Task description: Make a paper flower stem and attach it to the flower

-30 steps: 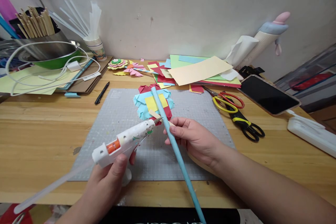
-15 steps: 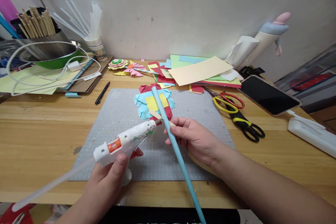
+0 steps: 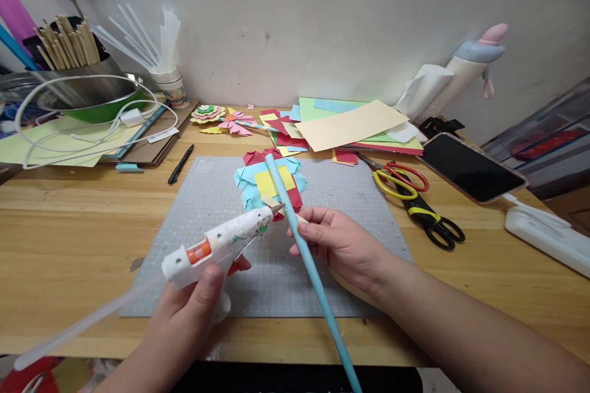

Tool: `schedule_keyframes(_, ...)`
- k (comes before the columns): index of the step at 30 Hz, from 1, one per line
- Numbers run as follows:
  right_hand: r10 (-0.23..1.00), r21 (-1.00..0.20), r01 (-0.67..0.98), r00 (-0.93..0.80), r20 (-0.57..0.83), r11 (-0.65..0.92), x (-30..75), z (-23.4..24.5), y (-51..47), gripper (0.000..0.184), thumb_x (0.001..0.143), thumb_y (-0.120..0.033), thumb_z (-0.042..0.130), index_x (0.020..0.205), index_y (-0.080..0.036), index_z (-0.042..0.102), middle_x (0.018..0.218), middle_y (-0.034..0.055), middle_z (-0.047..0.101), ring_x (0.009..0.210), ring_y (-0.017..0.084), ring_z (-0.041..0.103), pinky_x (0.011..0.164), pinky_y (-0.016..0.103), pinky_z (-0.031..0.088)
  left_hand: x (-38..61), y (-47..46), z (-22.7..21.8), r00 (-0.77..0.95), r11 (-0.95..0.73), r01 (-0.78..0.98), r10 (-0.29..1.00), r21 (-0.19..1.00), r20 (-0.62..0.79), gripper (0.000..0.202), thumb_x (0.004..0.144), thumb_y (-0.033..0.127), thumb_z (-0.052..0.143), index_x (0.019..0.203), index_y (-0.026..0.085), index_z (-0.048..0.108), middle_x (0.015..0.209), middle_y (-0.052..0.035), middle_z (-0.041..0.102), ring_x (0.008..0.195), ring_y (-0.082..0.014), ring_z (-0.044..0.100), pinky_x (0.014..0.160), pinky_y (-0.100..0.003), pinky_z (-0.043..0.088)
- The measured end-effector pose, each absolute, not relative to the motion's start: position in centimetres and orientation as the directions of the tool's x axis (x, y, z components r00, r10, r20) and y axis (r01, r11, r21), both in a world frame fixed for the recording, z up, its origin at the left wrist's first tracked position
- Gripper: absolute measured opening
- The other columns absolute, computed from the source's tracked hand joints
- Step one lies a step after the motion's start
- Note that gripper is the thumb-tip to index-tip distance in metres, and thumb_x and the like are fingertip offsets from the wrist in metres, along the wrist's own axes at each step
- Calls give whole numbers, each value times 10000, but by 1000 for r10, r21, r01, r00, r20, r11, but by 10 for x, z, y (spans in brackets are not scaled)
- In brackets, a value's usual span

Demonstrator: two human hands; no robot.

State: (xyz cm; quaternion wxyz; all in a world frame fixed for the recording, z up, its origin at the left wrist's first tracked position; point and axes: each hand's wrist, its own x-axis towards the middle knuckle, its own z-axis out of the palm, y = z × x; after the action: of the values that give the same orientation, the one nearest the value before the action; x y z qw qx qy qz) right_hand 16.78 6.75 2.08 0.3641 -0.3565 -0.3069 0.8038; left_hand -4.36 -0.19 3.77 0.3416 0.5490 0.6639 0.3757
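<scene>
My left hand (image 3: 198, 304) is wrapped round the handle of a white hot glue gun (image 3: 239, 227), with a long glue stick (image 3: 92, 326) out of its back end. The gun's metal nozzle is at the left side of a light blue paper-wrapped stick (image 3: 318, 282); whether they touch I cannot tell. My right hand (image 3: 336, 242) pinches that stick near its middle. The stick's upper end lies over a yellow square (image 3: 265, 185) on a blue and red folded-paper flower (image 3: 251, 196). A narrow beige paper strip (image 3: 273, 201) passes by the stick, partly hidden behind it.
Beneath the work lies a grey cutting mat (image 3: 359, 196). To its right are scissors (image 3: 415, 196) and a phone (image 3: 474, 166); a black pen (image 3: 180, 164) lies left. Coloured paper sheets (image 3: 350, 126) and finished paper flowers (image 3: 230, 121) are at the back. A green bowl (image 3: 106, 104) stands back left.
The glue gun has shifted slightly left, and its nozzle tip has moved up a little along the stick. My right hand and the blue stick are nearly still.
</scene>
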Motion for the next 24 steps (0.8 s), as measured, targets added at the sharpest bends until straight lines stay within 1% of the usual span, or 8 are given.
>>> schedule_keyframes(4,806,-754,-367,-476,-352,-546,167,20,67,216,688,-287,801,781,-174,642,729,-33,677,607,96,661,625,215,470,-39,-1,41,-232,204,384,965,901,-120,591,701,780,436,707,264,725,855,-50,714,929,-302,604,903,-408,464)
schedule_keyframes(7,809,-754,-372,-474,-348,-542,167,20,67,216,688,-285,801,779,-174,639,720,-38,671,602,96,664,609,208,469,-38,-1,42,-213,181,395,972,901,-102,585,729,758,431,710,253,724,834,-52,705,917,-296,604,890,-399,462)
schedule_keyframes(10,812,-763,-363,-472,-343,-534,167,20,67,210,698,-286,793,778,-171,637,716,-38,663,606,97,666,614,207,472,-41,1,38,-189,138,388,980,911,-68,525,774,698,441,722,256,720,837,-43,701,904,-280,604,868,-380,465)
schedule_keyframes(13,810,-777,-342,-479,-339,-528,167,20,67,205,712,-292,783,781,-167,636,708,-40,648,606,91,660,622,205,471,-47,4,28,-102,52,391,995,919,-13,458,812,630,456,775,262,726,856,-35,701,870,-264,606,845,-371,475)
schedule_keyframes(16,809,-773,-350,-483,-336,-530,167,19,66,203,707,-282,787,789,-171,638,711,-44,647,602,86,656,613,200,468,-52,8,22,-41,-70,406,995,911,95,376,834,564,480,842,271,715,907,-34,692,881,-259,606,829,-362,482)
schedule_keyframes(19,809,-762,-361,-476,-345,-538,167,18,66,214,688,-278,799,783,-174,637,725,-43,659,605,94,661,621,212,473,-52,11,26,35,-182,445,982,877,186,270,838,498,516,879,282,673,892,-35,654,846,-243,599,747,-338,477)
schedule_keyframes(21,806,-758,-360,-476,-353,-544,167,19,67,224,675,-281,806,773,-171,637,726,-38,664,596,97,659,610,214,470,-48,11,32,81,-228,474,973,851,216,229,834,472,527,886,284,647,887,-32,617,810,-233,584,694,-335,451)
schedule_keyframes(24,809,-761,-358,-469,-354,-541,168,21,69,227,672,-282,806,775,-163,642,721,-31,665,590,93,652,598,206,468,-43,8,41,41,-245,490,965,837,258,244,830,486,508,871,279,629,932,-28,584,816,-237,565,696,-348,418)
